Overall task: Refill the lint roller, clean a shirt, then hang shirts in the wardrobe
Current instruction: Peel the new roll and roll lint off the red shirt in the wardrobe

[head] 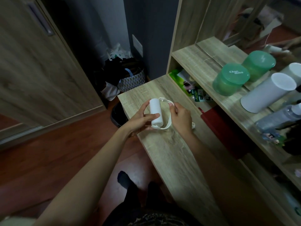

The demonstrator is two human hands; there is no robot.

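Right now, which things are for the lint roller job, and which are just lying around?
For the job: white roll held in the left hand; roller frame pinched by the right hand.
Just lying about: green jar, white tube, green packets, clothes basket, clear bottle.
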